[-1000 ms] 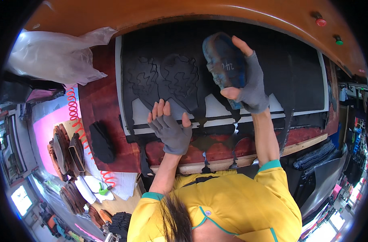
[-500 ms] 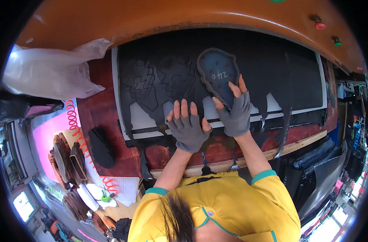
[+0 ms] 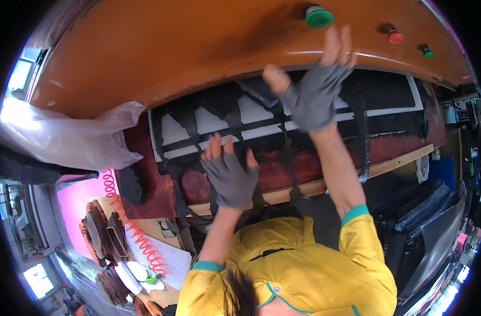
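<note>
My right hand (image 3: 318, 95), in a grey fingerless glove, is raised with its fingers stretched out and thumb apart. It holds nothing and is a little short of a large green push button (image 3: 319, 19). My left hand (image 3: 230, 176), gloved alike, is open above the near edge of the work surface, fingers spread, holding nothing. A metal cutting die (image 3: 259, 94) lies on the black sheet material (image 3: 385, 92), mostly hidden beneath the orange machine beam (image 3: 172, 47). Strips of cut black sheet hang over the near edge; a white board (image 3: 211, 120) shows through the gaps.
A red button (image 3: 394, 37) and a smaller green button (image 3: 427, 51) sit on the beam at right. Clear plastic film (image 3: 66, 134) hangs at left. A red coiled hose (image 3: 140, 242) runs past brown sole-shaped pieces (image 3: 98, 234). Stacked black sheets (image 3: 425, 208) stand at lower right.
My right hand has left the die and risen forward toward the green button. My left hand has lifted off the sheet and drawn back. The orange beam now hides most of the die.
</note>
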{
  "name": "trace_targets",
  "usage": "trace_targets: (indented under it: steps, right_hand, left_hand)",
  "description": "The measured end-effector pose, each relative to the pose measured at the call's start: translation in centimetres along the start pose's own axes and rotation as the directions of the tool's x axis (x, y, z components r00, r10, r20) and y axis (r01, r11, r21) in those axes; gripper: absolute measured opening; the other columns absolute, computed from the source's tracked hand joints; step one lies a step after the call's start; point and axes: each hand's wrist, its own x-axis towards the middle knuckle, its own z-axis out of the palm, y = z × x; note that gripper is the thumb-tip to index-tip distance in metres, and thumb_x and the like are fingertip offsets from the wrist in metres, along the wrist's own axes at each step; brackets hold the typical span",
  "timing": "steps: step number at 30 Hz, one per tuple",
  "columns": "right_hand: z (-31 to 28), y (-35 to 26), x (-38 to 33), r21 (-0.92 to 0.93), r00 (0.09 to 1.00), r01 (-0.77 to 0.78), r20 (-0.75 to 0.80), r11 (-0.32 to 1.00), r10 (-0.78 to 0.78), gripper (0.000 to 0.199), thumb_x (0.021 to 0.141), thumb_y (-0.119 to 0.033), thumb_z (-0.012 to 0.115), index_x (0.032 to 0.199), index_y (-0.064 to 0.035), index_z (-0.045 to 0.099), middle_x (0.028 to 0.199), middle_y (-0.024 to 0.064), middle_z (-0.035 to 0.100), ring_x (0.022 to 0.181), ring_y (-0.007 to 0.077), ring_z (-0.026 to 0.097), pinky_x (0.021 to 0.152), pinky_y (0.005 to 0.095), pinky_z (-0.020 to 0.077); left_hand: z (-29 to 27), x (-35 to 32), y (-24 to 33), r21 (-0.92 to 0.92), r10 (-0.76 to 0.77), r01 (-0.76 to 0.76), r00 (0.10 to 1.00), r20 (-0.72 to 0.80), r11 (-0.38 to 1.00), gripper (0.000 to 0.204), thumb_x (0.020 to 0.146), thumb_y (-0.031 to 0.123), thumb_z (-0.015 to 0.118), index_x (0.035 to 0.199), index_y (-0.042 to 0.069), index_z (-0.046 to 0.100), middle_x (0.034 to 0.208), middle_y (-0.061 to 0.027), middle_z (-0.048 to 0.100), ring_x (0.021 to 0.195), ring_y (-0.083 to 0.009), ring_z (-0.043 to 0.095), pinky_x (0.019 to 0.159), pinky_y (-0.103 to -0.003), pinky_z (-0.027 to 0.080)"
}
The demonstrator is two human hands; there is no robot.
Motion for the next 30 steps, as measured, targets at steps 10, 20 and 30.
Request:
trace_targets:
  steps: [10, 20, 30]
  right_hand:
    - [-1.8, 2.6, -2.1, 0.133, 0.971, -0.127, 0.220, 0.983, 0.096, 0.088, 0.090, -0.042, 0.066, 0.150, 0.0057, 0.022, 0.152, 0.0266, 0.029, 0.141, 0.0457, 0.027, 0.113, 0.0536, 0.0218]
    - [-9.2, -0.8, -16.0, 0.098, 0.622, -0.132, 0.783, 0.986, 0.005, 0.031, 0.086, -0.035, 0.067, 0.105, -0.0101, 0.063, 0.088, 0.0075, 0.061, 0.081, 0.0269, 0.059, 0.074, 0.0398, 0.0481]
    - [-9.1, -2.5, -16.3, 0.090, 0.746, -0.288, 0.645, 0.953, 0.165, 0.021, 0.083, -0.023, 0.071, 0.092, -0.0079, 0.060, 0.084, 0.0071, 0.064, 0.074, 0.0303, 0.059, 0.069, 0.0427, 0.0474]
  left_hand:
    - [4.4, -4.8, 0.5, -0.011, 0.058, -0.057, 0.988, 0.142, 0.998, 0.039, 0.084, 0.033, 0.064, 0.108, 0.002, 0.059, 0.111, -0.0167, 0.058, 0.092, -0.0363, 0.058, 0.082, -0.050, 0.047]
    - [4.3, -4.6, 0.4, -0.004, 0.085, -0.086, 0.970, 0.229, 0.996, 0.017, 0.084, 0.026, 0.063, 0.089, 0.010, 0.064, 0.106, -0.0134, 0.058, 0.083, -0.0331, 0.057, 0.072, -0.045, 0.045]
    - [2.8, -4.3, 1.2, -0.148, -0.044, 0.085, 0.964, 0.261, 0.985, 0.019, 0.084, 0.022, 0.067, 0.081, 0.004, 0.061, 0.097, -0.0162, 0.055, 0.085, -0.0359, 0.056, 0.072, -0.046, 0.046]
